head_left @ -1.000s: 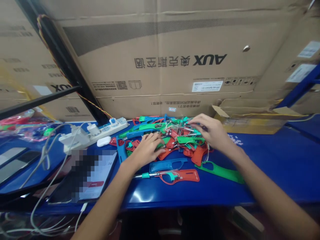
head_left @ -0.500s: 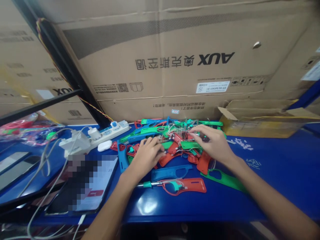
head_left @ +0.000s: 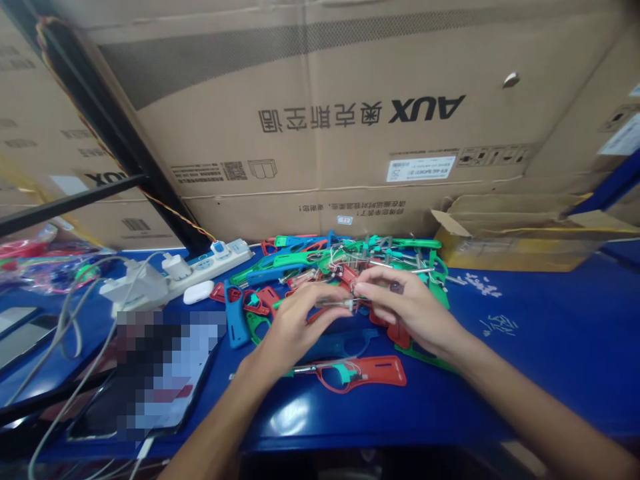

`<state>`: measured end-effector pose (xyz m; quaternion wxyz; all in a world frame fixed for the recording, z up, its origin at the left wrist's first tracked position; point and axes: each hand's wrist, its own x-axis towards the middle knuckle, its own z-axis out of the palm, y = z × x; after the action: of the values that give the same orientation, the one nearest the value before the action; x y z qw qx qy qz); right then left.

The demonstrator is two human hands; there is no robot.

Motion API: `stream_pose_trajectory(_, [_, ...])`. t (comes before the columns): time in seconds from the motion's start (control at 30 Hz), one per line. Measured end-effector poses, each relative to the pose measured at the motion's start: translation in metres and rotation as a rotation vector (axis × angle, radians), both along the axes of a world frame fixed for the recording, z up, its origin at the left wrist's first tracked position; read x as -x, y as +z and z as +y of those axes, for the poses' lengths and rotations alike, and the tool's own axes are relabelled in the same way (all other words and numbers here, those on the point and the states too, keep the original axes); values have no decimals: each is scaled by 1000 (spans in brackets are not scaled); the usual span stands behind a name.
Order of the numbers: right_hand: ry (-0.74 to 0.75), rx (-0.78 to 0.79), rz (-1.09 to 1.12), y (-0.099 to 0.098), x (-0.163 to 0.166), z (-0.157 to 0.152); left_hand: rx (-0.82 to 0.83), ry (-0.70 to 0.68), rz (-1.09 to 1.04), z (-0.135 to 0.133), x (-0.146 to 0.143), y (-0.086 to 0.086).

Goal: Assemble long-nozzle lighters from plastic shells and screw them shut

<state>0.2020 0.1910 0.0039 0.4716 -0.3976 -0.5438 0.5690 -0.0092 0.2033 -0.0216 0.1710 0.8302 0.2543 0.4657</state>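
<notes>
My left hand [head_left: 297, 323] is closed, pinching a thin translucent part [head_left: 345, 304] with a whitish end between thumb and fingers. Close against it, my right hand [head_left: 407, 303] is closed too; a dark rounded handle end [head_left: 397, 288] shows among its fingers, while the tip is too small to make out. Fine wire shows between the two hands. Behind them spreads a heap of red, green and blue lighter shells [head_left: 295, 260], wires and metal tubes. Below the hands lies a red lighter half [head_left: 383, 370] with a teal trigger and metal tube. A blue shell [head_left: 340, 343] is partly covered by my left hand.
A power strip [head_left: 207, 267] with plugs and a white earbud case [head_left: 199, 292] are on the left, near phones with cables. An open cardboard box [head_left: 510, 247] stands at the back right. Small white pieces [head_left: 477, 285] and thin pins [head_left: 500, 325] lie on the blue table.
Both hands have come away from the heap towards me and together. The translucent part now shows in my left hand. The view has shifted slightly.
</notes>
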Motion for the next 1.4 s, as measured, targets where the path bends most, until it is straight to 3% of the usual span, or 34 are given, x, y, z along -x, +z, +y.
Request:
stream_pose_trajectory(0.3, [99,-23,-91,-1,-3,-1,-6,22,-18,0,0,1])
stream_pose_trajectory(0.73, [73,11,-64,-8,-1,-1,-22,-3,-26,2,-1,2])
stream_pose_trajectory(1.2, [77,-184,-140,1,-2,-3,-71,10,-82,2,-3,-6])
stream_pose_trajectory(1.4, [61,-128,-156,3,2,-9,-144,-4,-87,4,-2,-6])
